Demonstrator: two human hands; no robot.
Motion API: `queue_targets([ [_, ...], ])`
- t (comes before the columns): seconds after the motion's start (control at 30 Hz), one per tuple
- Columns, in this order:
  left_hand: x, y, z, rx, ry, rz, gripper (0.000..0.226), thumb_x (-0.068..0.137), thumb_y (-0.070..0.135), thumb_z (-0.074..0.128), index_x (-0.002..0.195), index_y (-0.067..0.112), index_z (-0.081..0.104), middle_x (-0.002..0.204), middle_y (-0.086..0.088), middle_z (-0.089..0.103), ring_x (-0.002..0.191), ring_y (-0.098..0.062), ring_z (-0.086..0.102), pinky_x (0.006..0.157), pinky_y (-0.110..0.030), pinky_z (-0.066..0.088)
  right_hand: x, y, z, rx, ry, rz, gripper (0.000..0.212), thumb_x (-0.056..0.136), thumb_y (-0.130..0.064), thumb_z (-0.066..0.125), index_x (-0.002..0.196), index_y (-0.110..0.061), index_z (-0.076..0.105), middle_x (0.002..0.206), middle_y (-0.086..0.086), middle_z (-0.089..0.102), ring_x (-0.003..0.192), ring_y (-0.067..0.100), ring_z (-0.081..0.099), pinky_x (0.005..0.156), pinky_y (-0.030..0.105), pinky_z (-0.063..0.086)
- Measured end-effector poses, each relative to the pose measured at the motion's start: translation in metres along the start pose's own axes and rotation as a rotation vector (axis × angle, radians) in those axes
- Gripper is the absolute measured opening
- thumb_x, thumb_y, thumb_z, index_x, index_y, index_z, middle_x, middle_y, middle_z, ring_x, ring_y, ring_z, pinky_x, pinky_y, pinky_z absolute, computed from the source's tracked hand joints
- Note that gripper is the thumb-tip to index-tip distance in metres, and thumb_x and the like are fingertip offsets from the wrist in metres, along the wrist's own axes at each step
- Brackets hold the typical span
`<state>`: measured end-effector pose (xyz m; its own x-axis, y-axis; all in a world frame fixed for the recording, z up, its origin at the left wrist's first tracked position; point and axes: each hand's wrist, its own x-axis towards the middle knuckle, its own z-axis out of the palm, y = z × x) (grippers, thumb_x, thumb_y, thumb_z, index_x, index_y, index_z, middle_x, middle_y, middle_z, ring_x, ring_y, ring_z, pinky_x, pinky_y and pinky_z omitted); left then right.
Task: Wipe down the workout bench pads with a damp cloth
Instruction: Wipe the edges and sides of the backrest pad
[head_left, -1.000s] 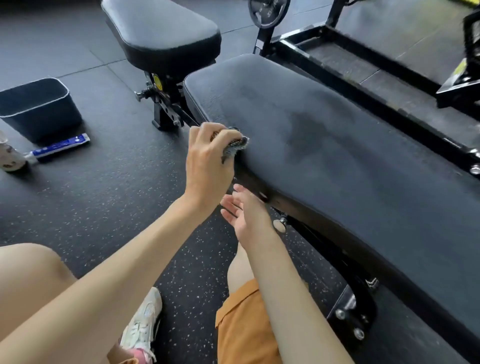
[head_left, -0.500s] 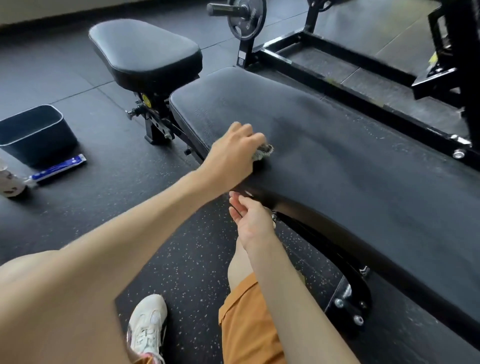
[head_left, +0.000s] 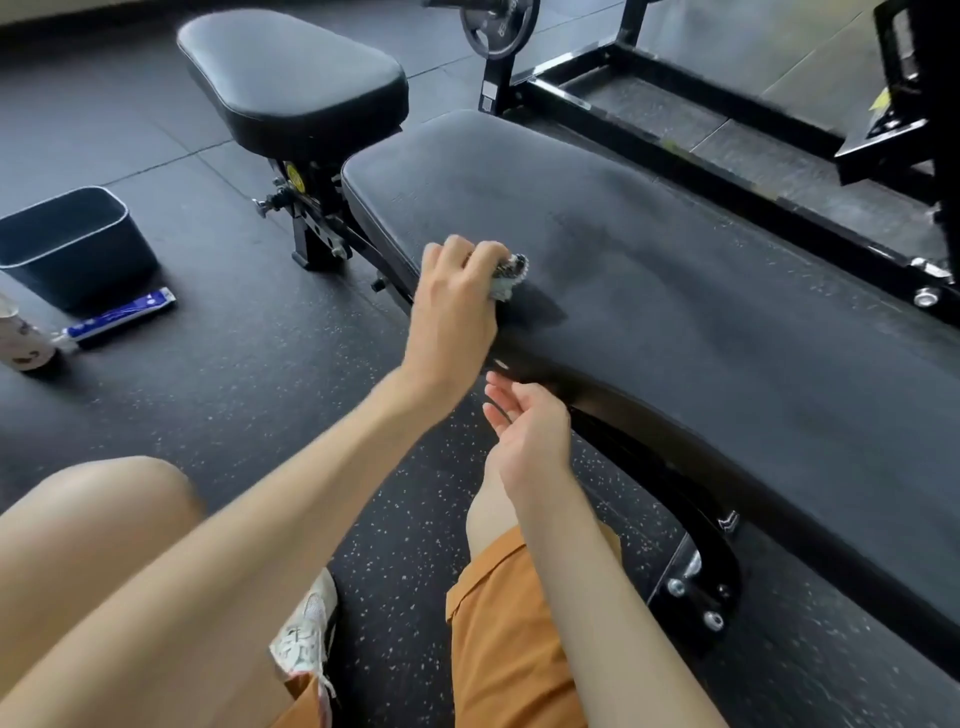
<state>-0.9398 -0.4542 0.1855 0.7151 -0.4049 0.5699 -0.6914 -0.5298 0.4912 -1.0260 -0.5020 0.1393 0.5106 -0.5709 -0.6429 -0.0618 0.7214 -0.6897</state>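
On the long pad (head_left: 701, 312), near edge: cloth (head_left: 511, 280), seemingly damp, bunched tight in the curled left hand (head_left: 454, 312) for firm rubbing. Right hand (head_left: 527, 431): fingers loose, empty, idle just below the pad.

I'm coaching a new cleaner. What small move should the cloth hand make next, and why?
Probably slide the cloth rightward along the long pad: the left hand grips it near the pad's left end, and a dull, streaky stretch lies to its right.
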Motion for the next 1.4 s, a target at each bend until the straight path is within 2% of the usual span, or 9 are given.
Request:
queue_targets([
  [0.17, -0.067, 0.011, 0.019, -0.171, 0.089, 0.253, 0.023, 0.083, 0.003, 0.05, 0.104, 0.006, 0.057, 0.105, -0.013, 0.054, 0.094, -0.025, 0.044, 0.084, -0.018, 0.034, -0.005, 0.006, -0.012, 0.219, -0.079, -0.138, 0.025, 0.092, -0.013, 0.039, 0.092, -0.009, 0.064, 0.095, 0.01, 0.067, 0.096, 0.024, 0.062, 0.087, 0.034, 0.047],
  [0.23, -0.072, -0.011, 0.025, -0.185, 0.166, 0.142, 0.033, 0.074, -0.009, 0.046, 0.101, 0.01, 0.049, 0.104, -0.008, 0.049, 0.093, -0.024, 0.042, 0.082, -0.018, 0.035, -0.006, 0.007, -0.013, 0.147, -0.038, -0.17, 0.028, 0.095, -0.024, 0.042, 0.094, -0.003, 0.062, 0.094, 0.012, 0.063, 0.091, 0.024, 0.06, 0.082, 0.033, 0.045],
  [0.37, -0.082, -0.004, 0.037, -0.277, 0.199, -0.141, 0.051, 0.058, -0.02, 0.045, 0.097, 0.014, 0.047, 0.097, -0.011, 0.054, 0.091, -0.02, 0.041, 0.079, -0.016, 0.036, -0.011, 0.005, -0.006, 0.006, 0.033, -0.214, 0.078, 0.073, -0.073, 0.054, 0.111, -0.005, 0.062, 0.103, 0.008, 0.068, 0.095, 0.021, 0.066, 0.085, 0.035, 0.051],
  [0.47, -0.098, 0.003, 0.044, -0.283, 0.13, 0.086, 0.031, 0.07, -0.014, 0.057, 0.094, 0.006, 0.056, 0.094, -0.011, 0.057, 0.088, -0.02, 0.044, 0.082, -0.012, 0.033, -0.015, 0.0, -0.006, 0.028, 0.053, -0.212, 0.057, 0.08, -0.062, 0.06, 0.089, -0.006, 0.065, 0.093, 0.007, 0.071, 0.092, 0.023, 0.069, 0.081, 0.034, 0.056],
  [0.67, -0.093, 0.001, 0.044, -0.346, 0.27, -0.25, 0.051, 0.063, -0.019, 0.05, 0.1, 0.017, 0.049, 0.096, -0.008, 0.056, 0.09, -0.018, 0.045, 0.079, -0.012, 0.035, -0.012, 0.001, -0.009, -0.08, 0.15, -0.174, 0.057, 0.08, -0.059, 0.061, 0.1, -0.005, 0.063, 0.096, 0.007, 0.071, 0.092, 0.017, 0.066, 0.081, 0.028, 0.047],
  [0.87, -0.092, -0.004, 0.043, -0.355, 0.154, -0.136, 0.038, 0.064, -0.02, 0.056, 0.096, 0.001, 0.06, 0.094, -0.008, 0.056, 0.089, -0.02, 0.049, 0.08, -0.012, 0.037, -0.009, 0.002, -0.008, -0.046, 0.182, -0.181, 0.058, 0.079, -0.056, 0.064, 0.105, -0.004, 0.062, 0.102, 0.01, 0.07, 0.091, 0.018, 0.067, 0.079, 0.029, 0.052],
  [1.0, -0.079, -0.013, 0.036, -0.509, 0.373, -0.571, 0.023, 0.078, -0.007, 0.062, 0.099, 0.001, 0.06, 0.094, -0.004, 0.055, 0.081, -0.007, 0.049, 0.075, -0.013, 0.041, -0.008, 0.004, -0.003, -0.066, 0.202, -0.155, 0.066, 0.071, -0.064, 0.064, 0.103, -0.006, 0.062, 0.101, 0.007, 0.07, 0.096, 0.019, 0.064, 0.078, 0.028, 0.043],
  [1.2, -0.1, 0.02, 0.046, -0.439, 0.154, -0.219, 0.026, 0.073, -0.013, 0.064, 0.093, 0.003, 0.059, 0.092, -0.003, 0.054, 0.085, -0.017, 0.049, 0.075, -0.014, 0.037, -0.012, 0.0, -0.01, -0.017, 0.141, -0.162, 0.047, 0.079, -0.051, 0.066, 0.092, -0.006, 0.065, 0.084, 0.007, 0.071, 0.073, 0.018, 0.069, 0.064, 0.03, 0.056],
  [1.4, -0.089, 0.004, 0.043, -0.502, 0.348, -0.48, 0.021, 0.077, -0.007, 0.063, 0.096, 0.0, 0.058, 0.093, -0.002, 0.05, 0.084, -0.015, 0.048, 0.077, -0.011, 0.039, -0.015, 0.002, -0.002, -0.056, 0.2, -0.16, 0.065, 0.074, -0.059, 0.064, 0.108, -0.005, 0.06, 0.105, 0.011, 0.068, 0.095, 0.022, 0.065, 0.062, 0.025, 0.047],
])
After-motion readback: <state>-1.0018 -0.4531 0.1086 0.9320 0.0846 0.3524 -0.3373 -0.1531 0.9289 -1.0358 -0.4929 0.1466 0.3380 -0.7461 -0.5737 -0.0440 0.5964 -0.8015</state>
